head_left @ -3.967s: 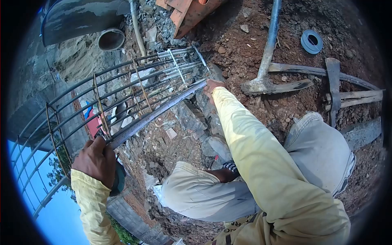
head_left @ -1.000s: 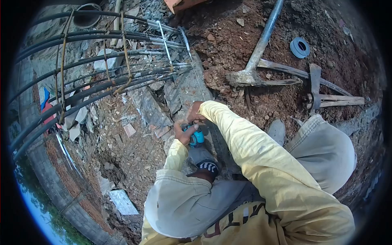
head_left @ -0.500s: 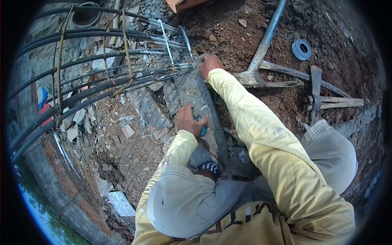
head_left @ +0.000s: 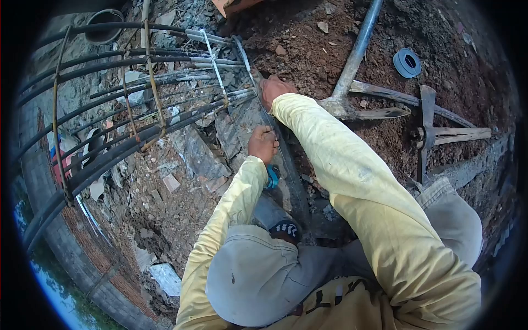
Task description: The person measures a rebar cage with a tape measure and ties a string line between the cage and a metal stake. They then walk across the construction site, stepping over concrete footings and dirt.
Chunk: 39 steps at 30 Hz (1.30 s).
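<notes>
Where rebar (head_left: 148,133) ends beside the right grip (head_left: 275,91), I cannot tell whether it's closed.

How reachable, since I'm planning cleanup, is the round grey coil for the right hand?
Probably not without shifting: the long bluish tubular handle slants between the right hand and the coil.

Here's dark lettering (head_left: 320,298) across the front of the yellow shirt (head_left: 352,316), caught up in the folds! No full word comes through, and nothing else in view reads clearly.
</notes>
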### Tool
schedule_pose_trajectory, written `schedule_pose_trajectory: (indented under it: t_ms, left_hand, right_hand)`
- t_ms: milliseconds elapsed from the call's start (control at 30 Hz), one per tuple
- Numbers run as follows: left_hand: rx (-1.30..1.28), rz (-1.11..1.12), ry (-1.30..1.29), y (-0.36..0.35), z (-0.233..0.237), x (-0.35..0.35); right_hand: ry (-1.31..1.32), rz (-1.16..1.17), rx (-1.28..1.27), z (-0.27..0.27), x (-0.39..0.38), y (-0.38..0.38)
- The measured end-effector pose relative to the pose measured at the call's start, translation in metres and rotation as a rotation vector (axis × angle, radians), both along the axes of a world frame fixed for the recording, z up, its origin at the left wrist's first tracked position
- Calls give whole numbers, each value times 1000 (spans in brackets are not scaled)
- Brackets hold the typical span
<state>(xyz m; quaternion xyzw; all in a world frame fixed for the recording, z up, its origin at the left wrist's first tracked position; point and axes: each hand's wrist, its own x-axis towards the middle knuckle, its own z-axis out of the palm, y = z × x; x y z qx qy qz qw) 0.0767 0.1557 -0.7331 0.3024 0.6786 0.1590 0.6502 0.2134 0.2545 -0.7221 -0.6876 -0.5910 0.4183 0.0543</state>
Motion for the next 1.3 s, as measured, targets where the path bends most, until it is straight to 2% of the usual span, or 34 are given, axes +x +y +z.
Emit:
schedule_pose_trajectory:
  t_ms: [133, 200, 267, 333, 500, 567, 633, 733, 833, 933, 1067, 1167, 1233, 1300]
  left_hand:
    - [-103, 246, -167, 1, 12, 2]
    - [-72, 253, -202, 1, 9, 0]
    - [-29, 252, -226, 2, 9, 0]
    - [17, 238, -236, 5, 16, 3]
    - [22, 258, -287, 13, 21, 3]
    - [21, 277, -287, 14, 20, 1]
    - [29, 276, -265, 16, 19, -1]
    - [50, 235, -234, 14, 20, -2]
    - [56, 182, -208, 13, 23, 1]
    - [43, 227, -209, 14, 24, 4]
    - [58, 206, -224, 15, 19, 0]
    - [50, 212, -222, 16, 19, -1]
    - [38, 207, -214, 18, 15, -4]
    - [47, 213, -220, 18, 16, -5]
  right_hand:
    - [45, -6, 13, -6, 1, 2]
    - [75, 9, -57, -14, 4, 9]
    - [-151, 352, 173, -84, -7, 12]
    - [-246, 448, 277, -82, -7, 10]
    - [7, 3, 66, -44, -11, 8]
    - [-32, 174, 126, -60, -18, 11]
    - [148, 1, 13, -12, -11, 7]
    - [410, -325, -253, -30, -21, 12]
    - [420, -458, -86, -19, -24, -2]
    - [285, -509, -88, -18, -33, -3]
    - [466, -501, -191, -79, -40, 15]
    - [673, -548, -364, -77, -29, 18]
    - [873, -688, -449, -19, -12, 9]
    - [952, -774, -442, -17, -11, 6]
